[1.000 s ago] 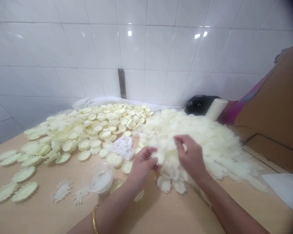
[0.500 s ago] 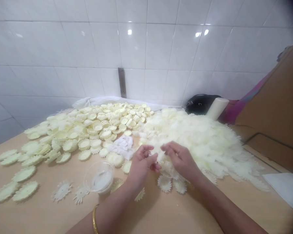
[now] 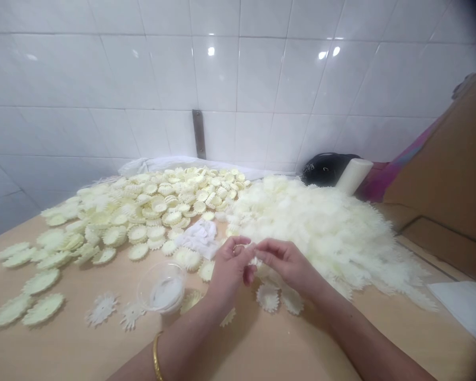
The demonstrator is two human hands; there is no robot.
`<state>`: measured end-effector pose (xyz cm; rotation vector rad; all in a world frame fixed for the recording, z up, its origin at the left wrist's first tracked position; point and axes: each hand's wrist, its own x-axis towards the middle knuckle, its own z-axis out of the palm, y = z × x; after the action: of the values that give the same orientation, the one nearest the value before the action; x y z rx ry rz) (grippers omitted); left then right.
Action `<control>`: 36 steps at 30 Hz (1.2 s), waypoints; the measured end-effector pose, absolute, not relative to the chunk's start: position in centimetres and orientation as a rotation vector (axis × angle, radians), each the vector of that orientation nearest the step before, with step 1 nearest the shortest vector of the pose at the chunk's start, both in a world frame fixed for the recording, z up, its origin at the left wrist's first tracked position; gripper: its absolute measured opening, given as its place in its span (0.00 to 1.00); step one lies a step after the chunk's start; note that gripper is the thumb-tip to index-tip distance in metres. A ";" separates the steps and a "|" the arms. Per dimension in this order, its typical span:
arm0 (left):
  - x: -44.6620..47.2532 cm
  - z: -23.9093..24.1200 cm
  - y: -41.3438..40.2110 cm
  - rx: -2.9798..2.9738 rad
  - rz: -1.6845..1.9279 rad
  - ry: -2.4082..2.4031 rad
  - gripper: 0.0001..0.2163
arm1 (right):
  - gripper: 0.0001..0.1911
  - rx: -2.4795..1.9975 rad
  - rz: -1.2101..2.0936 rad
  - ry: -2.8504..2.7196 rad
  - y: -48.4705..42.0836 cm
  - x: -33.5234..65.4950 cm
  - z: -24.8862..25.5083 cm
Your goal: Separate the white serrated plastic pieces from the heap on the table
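Pinching white piece (image 3: 255, 261) between left hand (image 3: 229, 267) and right hand (image 3: 290, 263), lower centre; facing disc pile (image 3: 143, 214) mid-left, white heap (image 3: 321, 222) mid-right.

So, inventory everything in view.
wall: one, white, back
strip: one, grey, wall
sheet: one, white, back
table: one, brown, front
discs: many, yellowish, left
petals: many, cream, right
cutouts: two, white, left
bowl: one, clear, left
tissue: one, white, centre
bag: one, black, back
roll: one, white, right
box: one, brown, right
item: one, pink, right
paper: one, white, right
flower: one, white, fingertips
bangle: one, gold, forearm
left hand: one, centre
right hand: one, centre
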<state>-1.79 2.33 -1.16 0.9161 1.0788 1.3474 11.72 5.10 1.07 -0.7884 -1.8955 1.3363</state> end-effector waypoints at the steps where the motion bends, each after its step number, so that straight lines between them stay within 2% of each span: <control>1: -1.8 -1.2 2.4 0.900 1.341 1.074 0.14 | 0.11 -0.799 1.356 -1.862 5.1 11.6 1.0; 6: -1.5 -0.6 2.5 0.824 1.336 0.978 0.12 | 0.08 -0.906 1.258 -1.648 5.4 11.6 0.5; 14: -1.5 -0.8 2.6 0.871 1.375 1.060 0.11 | 0.12 -1.015 1.080 -1.195 7.3 12.9 0.6; 21: -1.5 -0.8 2.8 0.853 1.424 1.122 0.14 | 0.11 -1.150 0.772 -1.536 6.9 12.9 0.6; 28: -1.7 -0.9 2.8 0.839 1.413 1.144 0.13 | 0.07 -1.174 0.783 -1.753 6.7 13.0 0.4; 33: -1.8 -0.9 2.9 0.831 1.443 1.119 0.14 | 0.07 -1.181 0.237 -1.974 6.6 12.8 0.0; 36: -1.8 -1.0 2.9 0.836 1.460 1.101 0.14 | 0.09 -1.094 0.213 -1.964 6.3 12.5 0.2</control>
<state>-1.82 2.90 -0.95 0.8356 1.1013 1.4602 12.53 6.34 0.15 -1.0944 -1.9641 0.2132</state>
